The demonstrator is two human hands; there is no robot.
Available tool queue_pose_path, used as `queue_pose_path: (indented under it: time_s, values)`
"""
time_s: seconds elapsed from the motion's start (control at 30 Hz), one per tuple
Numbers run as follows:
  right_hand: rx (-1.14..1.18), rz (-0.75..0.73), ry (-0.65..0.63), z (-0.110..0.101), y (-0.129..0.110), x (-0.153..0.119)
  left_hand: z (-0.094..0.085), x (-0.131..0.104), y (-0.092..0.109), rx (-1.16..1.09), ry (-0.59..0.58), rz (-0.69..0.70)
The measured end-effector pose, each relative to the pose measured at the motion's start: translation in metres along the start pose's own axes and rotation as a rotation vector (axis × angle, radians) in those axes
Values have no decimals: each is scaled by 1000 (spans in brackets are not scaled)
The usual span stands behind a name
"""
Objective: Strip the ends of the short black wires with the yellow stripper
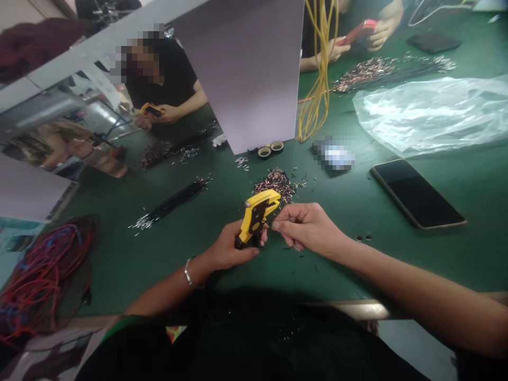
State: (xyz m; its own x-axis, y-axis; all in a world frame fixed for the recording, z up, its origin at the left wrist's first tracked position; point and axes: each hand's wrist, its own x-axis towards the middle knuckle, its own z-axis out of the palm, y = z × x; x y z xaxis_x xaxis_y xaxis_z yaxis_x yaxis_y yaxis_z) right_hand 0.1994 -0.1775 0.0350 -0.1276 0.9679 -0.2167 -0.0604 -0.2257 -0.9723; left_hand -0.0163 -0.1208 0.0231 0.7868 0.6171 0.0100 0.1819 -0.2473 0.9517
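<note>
My left hand (232, 247) is wrapped round the black handle of a yellow and black wire stripper (257, 218), its head tilted up and to the right. Just right of the tool, my right hand (304, 225) has its thumb and index finger pinched together close to the jaws. Whatever those fingertips hold is too small to make out. Behind the tool lies a pile of short wire pieces (275, 182) with black and copper-coloured parts. A bundle of black wires (170, 203) with bare ends rests to the left on the green table (159, 280).
A phone (418, 193) and a clear plastic bag (432, 114) lie at the right. Tape rolls (270, 150) sit by a pale upright panel (254, 69). Yellow wires (317, 79) hang beside it. Red and blue cables (47, 275) are at left. Other people work across the table.
</note>
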Motion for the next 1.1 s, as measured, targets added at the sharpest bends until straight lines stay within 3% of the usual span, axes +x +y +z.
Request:
queue_pose_path:
  time_s: [0.57, 1.1]
  values:
    - [77, 21, 0, 9, -2, -3, 9, 0, 3, 106, 53, -5]
    - [169, 8, -52, 10, 8, -1, 14, -2, 6, 202, 203, -82]
